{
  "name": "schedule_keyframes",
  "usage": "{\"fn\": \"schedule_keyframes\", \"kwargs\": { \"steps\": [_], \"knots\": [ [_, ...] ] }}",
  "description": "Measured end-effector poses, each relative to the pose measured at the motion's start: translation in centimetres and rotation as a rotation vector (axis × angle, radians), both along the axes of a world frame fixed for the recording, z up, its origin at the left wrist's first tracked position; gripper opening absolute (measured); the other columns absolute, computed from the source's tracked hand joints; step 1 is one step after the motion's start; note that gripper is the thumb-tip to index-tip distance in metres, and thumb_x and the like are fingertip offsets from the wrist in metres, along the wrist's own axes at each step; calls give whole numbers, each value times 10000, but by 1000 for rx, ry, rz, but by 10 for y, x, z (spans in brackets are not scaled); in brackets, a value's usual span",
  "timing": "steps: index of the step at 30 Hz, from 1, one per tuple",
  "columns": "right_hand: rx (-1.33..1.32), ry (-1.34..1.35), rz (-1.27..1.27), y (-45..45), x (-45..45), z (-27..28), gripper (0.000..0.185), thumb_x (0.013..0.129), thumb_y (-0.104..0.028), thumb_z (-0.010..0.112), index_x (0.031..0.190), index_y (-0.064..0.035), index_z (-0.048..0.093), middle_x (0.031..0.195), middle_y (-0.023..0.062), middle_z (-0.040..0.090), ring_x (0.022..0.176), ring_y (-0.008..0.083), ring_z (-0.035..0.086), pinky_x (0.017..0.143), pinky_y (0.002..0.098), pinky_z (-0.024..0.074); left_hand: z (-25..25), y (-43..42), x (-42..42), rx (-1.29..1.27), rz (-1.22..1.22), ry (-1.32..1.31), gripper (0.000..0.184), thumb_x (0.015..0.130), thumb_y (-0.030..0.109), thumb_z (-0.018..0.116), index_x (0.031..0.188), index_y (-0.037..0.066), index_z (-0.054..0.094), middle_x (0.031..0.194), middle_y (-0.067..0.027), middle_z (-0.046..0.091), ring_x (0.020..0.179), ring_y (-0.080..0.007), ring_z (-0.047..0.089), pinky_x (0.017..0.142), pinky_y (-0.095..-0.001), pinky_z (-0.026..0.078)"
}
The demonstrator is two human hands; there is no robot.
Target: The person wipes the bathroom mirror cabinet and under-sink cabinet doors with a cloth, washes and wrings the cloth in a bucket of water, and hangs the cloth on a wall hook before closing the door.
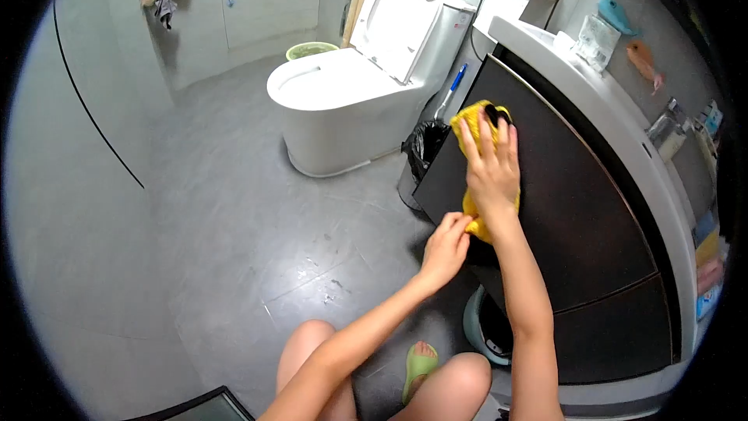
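In the head view, we see our right hand (492, 175) right of the middle of the frame, palm down over a yellow cloth (477, 118), its fingers spread and extended toward the top of the frame. The cloth lies against a dark cabinet front (580, 195) and shows around the fingertips and below the palm. A small black piece (497, 114) shows beside those fingertips, too covered for us to identify. Our left hand (446, 248) is lower and to the left, with its fingers narrowed and pinching the lower edge of the cloth.

Above and to the right of the cabinet front, we see a curved white counter (557, 62). Left of the cloth stands a bin with a black bag (425, 146), with a blue-handled brush (458, 80) just above it. A white toilet (335, 121) with its lid raised is at the upper centre, and the rim of a green basin (312, 50) shows behind it. At the lower centre we see a green slipper (418, 366) on a foot between our knees, and a teal bucket (472, 323) is near the cabinet's lower part.
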State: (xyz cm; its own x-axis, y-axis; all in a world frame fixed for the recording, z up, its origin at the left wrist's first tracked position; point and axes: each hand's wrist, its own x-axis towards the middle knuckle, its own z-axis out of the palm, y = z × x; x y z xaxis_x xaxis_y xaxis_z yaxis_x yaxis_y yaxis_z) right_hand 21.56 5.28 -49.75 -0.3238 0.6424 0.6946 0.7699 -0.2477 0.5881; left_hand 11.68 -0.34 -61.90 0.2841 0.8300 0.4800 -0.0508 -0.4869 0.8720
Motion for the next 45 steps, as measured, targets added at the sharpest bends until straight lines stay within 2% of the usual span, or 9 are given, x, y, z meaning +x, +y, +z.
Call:
{"fn": "schedule_keyframes", "kwargs": {
  "steps": [14,16,22,24,30,32,37,42,45],
  "knots": [
    [-646,-181,250,42,12,-211,385,895,-233,494,1210,-71,645,1371,109,510,1339,332,403,1193,473,143,-147,-21,9,-311,106,178,227,871,39,549,1075,-25,624,1081,-181,597,1014,-357,594,880,-387,477],
    [-750,-209,295,23,18,-233,324,868,-214,519,1123,-112,690,1315,92,557,1241,314,482,1139,452,266,-157,-25,0,-311,49,202,222,873,42,547,1068,-20,631,1069,-176,600,1008,-350,595,886,-384,475],
    [-782,616,403,-10,-13,-182,510,758,-21,615,1241,-181,599,1248,114,565,1061,309,566,961,397,435,-123,-22,-36,-281,130,44,204,884,44,508,1034,9,642,997,-171,594,982,-353,589,884,-393,460],
    [-539,1044,571,-6,-34,-120,552,789,-3,607,1308,-183,549,1245,157,544,1106,348,546,951,429,451,-76,-5,-58,-254,298,-29,203,881,21,473,997,20,640,980,-164,590,980,-339,587,887,-398,458],
    [-74,1356,900,-9,-92,146,544,842,58,501,1364,-95,496,1251,189,527,1189,357,531,1012,404,419,210,23,-98,-63,507,-279,280,861,22,448,1104,4,584,1049,-152,617,1021,-284,595,919,-377,460],
    [-37,1506,1030,-3,-103,231,532,849,57,484,1366,-68,487,1247,184,532,1176,340,535,1023,398,406,316,23,-108,-26,453,-434,344,831,3,421,1146,-12,559,1069,-103,582,1021,-200,545,957,-324,427],
    [-45,1783,1350,23,-106,424,552,931,43,393,1474,-51,352,1450,126,438,1306,249,448,1084,335,345,515,51,-121,218,517,-283,335,818,25,457,1116,-5,605,1060,-134,573,1071,-260,534,992,-364,412],
    [-684,2487,1584,71,-66,487,528,948,21,457,1458,-84,369,1394,92,488,1235,233,525,1034,374,449,636,74,-115,207,258,-269,580,819,-38,424,1395,24,450,1302,-103,536,1019,-149,522,932,-257,410],
    [-652,2622,1715,56,-67,491,568,916,63,427,1463,-76,354,1426,115,463,1298,275,482,1075,401,424,663,89,-107,41,57,-170,673,807,-61,410,1472,29,355,1383,-84,480,1105,-138,511,941,-219,399]
  ]
}}
